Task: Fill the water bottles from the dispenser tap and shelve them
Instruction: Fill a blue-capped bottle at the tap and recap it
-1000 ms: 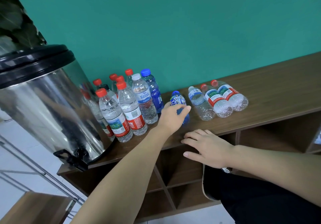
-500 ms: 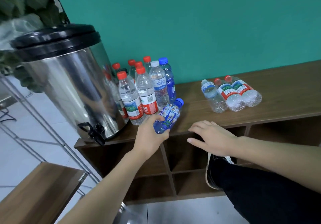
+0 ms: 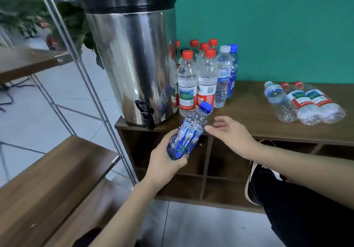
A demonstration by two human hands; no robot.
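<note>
My left hand (image 3: 164, 161) grips the lower body of a small blue-labelled bottle (image 3: 188, 134) with a blue cap, tilted with the cap up and to the right, in front of the cabinet edge. My right hand (image 3: 232, 134) hovers open just right of the bottle's neck, fingers stretched toward it. The steel water dispenser (image 3: 132, 63) with a black lid stands on the cabinet's left end; its black tap (image 3: 146, 113) hangs over the edge, above and left of the bottle. Several upright bottles (image 3: 203, 78) stand beside the dispenser.
Three bottles (image 3: 302, 101) lie on their sides on the wooden cabinet top (image 3: 249, 112) at the right. Open cubbies (image 3: 226, 162) sit below. A metal-framed rack with wooden shelves (image 3: 53, 174) stands at the left. My dark-trousered knee (image 3: 306, 208) is at the lower right.
My left hand has carried the blue bottle off the cabinet top, down and toward the tap. My right hand has lifted off the cabinet edge toward the bottle's neck. The view has swung left.
</note>
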